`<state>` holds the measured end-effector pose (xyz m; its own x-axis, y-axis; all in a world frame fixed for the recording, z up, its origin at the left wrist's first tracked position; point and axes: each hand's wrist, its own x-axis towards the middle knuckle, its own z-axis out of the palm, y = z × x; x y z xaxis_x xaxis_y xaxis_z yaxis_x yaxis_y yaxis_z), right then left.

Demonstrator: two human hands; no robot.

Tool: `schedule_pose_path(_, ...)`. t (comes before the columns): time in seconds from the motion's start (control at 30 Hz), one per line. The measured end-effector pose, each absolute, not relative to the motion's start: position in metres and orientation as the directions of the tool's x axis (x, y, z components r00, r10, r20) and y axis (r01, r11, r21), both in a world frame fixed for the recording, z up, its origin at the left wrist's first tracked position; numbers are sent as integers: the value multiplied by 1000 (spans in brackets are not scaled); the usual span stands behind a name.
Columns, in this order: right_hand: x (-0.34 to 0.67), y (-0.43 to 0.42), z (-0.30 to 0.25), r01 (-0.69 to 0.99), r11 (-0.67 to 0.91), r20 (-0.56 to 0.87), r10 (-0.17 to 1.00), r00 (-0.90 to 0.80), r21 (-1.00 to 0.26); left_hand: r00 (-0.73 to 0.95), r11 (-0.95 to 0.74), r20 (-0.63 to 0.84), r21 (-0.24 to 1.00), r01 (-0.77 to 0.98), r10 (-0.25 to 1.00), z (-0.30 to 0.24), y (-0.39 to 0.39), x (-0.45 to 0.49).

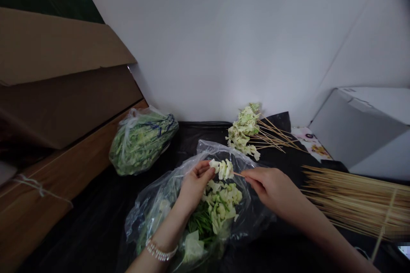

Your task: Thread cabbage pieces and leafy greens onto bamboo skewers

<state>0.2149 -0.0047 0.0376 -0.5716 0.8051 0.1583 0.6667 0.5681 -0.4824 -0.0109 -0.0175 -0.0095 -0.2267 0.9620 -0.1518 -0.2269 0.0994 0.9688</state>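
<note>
Above an open clear plastic bag [147, 204], my right hand [265, 185] grips a bamboo skewer [238, 174] close to the cabbage. Several pale cabbage pieces [226, 169] are threaded on the skewer's left end. My left hand [195, 181] is closed on the leftmost cabbage piece, thumb and fingers pinching it. Below both hands, loose cabbage leaves [222, 204] and dark green stalks [201, 219] lie in the bag. The skewer's far end is hidden by my right hand.
Cabbage skewers [245, 130] are piled near the wall. A bundle of bare bamboo skewers [355, 200] lies at right, by a white box [368, 119]. A tied bag of greens [141, 143] sits at back left, beside a cardboard box [64, 94]. Black plastic sheeting [96, 217] covers the surface.
</note>
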Motion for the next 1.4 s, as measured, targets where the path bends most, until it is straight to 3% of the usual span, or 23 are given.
schedule_pose_path(0.53,208,-9,30,721,566,158,817,-554,-399,-240,86,-122,984,-155,963,-12,-17,-10)
schedule_pose_path(1.0,188,-20,36,839,471,-12,870,-492,-271,-203,62,-71,997,-48,977,-9,-19,-8)
schedule_pose_path(1.27,186,-17,25,809,502,-77,834,-547,-305,-182,82,-82,997,-9,980,-11,-19,-10)
schedule_pose_path(1.4,188,-12,21,771,509,-27,828,-560,-384,-132,89,-90,996,-17,987,-8,-21,-9)
